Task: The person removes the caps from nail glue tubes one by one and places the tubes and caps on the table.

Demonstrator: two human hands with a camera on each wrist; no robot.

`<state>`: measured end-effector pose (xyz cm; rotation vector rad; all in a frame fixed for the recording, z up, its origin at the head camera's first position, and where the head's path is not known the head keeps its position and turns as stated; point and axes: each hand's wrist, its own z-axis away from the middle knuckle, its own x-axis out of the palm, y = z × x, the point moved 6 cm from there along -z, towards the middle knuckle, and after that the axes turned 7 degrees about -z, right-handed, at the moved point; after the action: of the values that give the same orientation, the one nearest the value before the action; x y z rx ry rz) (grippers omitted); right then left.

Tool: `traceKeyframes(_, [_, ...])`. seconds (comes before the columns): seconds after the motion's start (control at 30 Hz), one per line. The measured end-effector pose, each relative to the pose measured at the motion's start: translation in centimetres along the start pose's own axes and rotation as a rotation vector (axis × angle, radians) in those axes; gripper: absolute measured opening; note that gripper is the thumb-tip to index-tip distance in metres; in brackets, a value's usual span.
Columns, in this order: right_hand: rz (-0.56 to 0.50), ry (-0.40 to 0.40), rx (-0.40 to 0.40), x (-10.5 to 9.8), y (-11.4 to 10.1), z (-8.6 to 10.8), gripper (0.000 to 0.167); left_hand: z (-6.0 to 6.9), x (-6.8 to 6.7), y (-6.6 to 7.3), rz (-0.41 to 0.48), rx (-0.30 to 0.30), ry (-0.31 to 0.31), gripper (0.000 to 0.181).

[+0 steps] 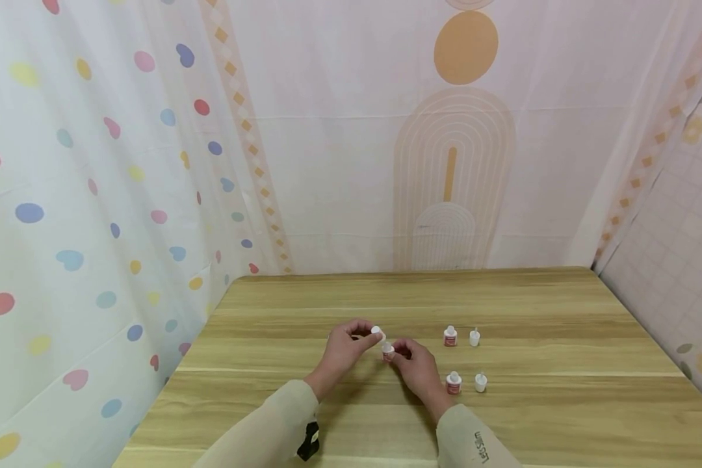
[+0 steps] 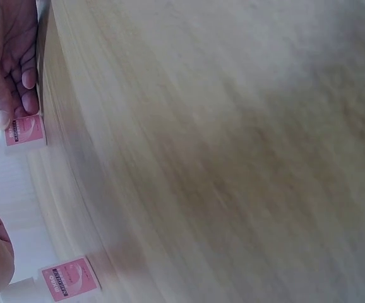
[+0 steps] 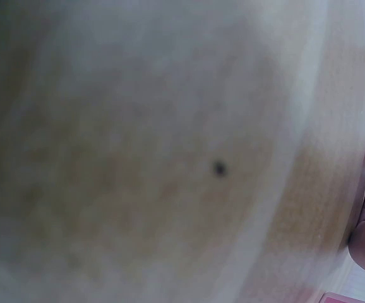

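One bottle (image 1: 387,355) in right grip (image 1: 416,368); cap (image 1: 377,331) seemingly in left grip (image 1: 342,348).

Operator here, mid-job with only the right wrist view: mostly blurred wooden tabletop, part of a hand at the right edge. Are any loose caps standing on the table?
Observer: Yes, the head view shows two small, round, white plastic-looking caps on the wood-grain table, right of the right hand.

Operator: What's beside them?

Observer: Just left of each cap, a small white bottle with a pinkish-red label stands upright.

Operator: And the left hand?

Observer: The left hand is just left of the right one, holding a small white-topped object.
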<state>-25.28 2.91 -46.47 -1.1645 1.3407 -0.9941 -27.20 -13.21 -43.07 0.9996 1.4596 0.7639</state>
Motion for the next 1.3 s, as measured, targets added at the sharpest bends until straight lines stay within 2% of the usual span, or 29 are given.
traceKeyframes(0.5, [0.013, -0.01, 0.009, 0.0, 0.1, 0.1, 0.006, 0.3, -0.2, 0.2, 0.038, 0.015, 0.003, 0.017])
traceKeyframes(0.6, [0.011, -0.008, 0.005, 0.0, 0.1, 0.1, 0.005, 1.0, -0.6, 1.8, 0.032, 0.024, 0.004, 0.017])
traceKeyframes(0.73, [0.005, -0.006, -0.001, 0.0, 0.1, 0.1, 0.005, 1.1, -0.6, 2.0, 0.017, 0.022, -0.004, 0.019])
traceKeyframes(0.87, [-0.001, -0.004, -0.008, 0.0, 0.0, 0.1, 0.005, 0.4, -0.3, 0.2, 0.015, 0.03, 0.003, 0.022])
traceKeyframes(1.3, [0.004, -0.009, 0.002, 0.0, 0.2, 0.1, 0.004, 0.6, -0.9, 0.0, -0.009, 0.024, 0.018, 0.019])
